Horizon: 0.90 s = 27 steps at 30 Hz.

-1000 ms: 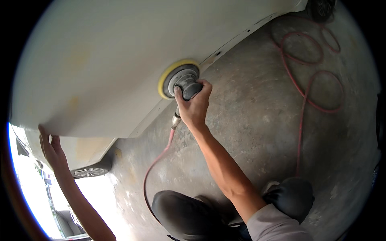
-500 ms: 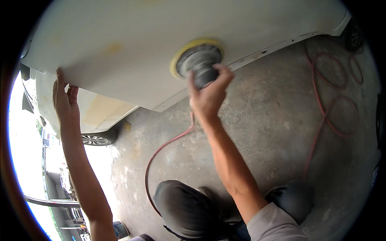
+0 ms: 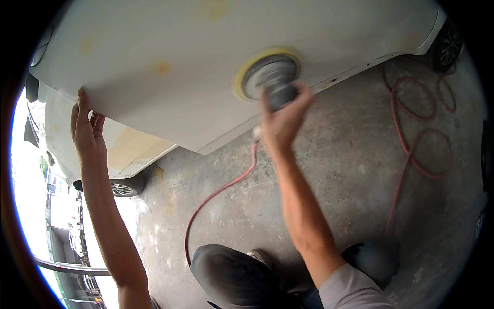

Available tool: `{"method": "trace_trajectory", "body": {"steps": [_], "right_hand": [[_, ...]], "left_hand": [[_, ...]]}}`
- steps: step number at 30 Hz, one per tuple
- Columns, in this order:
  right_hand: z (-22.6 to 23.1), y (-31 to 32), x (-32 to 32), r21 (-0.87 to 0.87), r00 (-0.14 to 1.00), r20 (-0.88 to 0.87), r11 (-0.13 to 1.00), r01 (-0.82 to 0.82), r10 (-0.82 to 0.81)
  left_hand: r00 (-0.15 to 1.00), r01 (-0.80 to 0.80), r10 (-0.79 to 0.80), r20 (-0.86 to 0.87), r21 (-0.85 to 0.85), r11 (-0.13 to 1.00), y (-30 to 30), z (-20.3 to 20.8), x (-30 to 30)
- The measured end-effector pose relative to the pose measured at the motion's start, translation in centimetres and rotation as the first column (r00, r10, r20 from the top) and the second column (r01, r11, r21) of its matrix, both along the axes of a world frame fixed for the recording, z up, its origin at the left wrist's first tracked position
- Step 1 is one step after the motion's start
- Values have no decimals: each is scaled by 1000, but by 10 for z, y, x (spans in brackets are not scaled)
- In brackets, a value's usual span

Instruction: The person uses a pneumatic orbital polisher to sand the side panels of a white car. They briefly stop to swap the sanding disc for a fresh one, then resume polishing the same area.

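some done, some left, seemingly: gripping sander (image 3: 275,77) just past twelve o'clock in right hand (image 3: 285,122), against door (image 3: 180,105); holding door's edge past nine in left hand (image 3: 88,127); with tan patches (image 3: 161,68) showing.

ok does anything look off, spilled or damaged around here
The broad off-white car panel has blotchy tan-yellow patches that break its even colour. The thin red flexible hose lies in loose loops on the grey concrete floor at right, which could perhaps trip someone. No spill shows.
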State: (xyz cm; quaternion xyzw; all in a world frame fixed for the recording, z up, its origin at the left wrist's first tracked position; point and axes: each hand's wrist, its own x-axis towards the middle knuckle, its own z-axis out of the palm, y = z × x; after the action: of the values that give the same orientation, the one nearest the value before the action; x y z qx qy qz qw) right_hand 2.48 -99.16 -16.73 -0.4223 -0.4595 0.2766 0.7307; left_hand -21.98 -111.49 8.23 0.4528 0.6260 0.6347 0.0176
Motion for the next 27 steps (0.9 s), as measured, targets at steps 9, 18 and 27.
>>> {"method": "trace_trajectory", "body": {"steps": [9,18,27], "right_hand": [[-31,-46,-44,8,969,228,995,-98,94],[-37,-42,-28,37,981,192,999,16,-23],[5,-1,-1,107,987,156,993,-51,34]], "left_hand": [[1000,-13,14,21,-20,1000,-1,1,0],[999,-16,17,42,-15,1000,-1,-3,-3],[997,-60,61,42,-22,998,-2,-5,-3]]}}
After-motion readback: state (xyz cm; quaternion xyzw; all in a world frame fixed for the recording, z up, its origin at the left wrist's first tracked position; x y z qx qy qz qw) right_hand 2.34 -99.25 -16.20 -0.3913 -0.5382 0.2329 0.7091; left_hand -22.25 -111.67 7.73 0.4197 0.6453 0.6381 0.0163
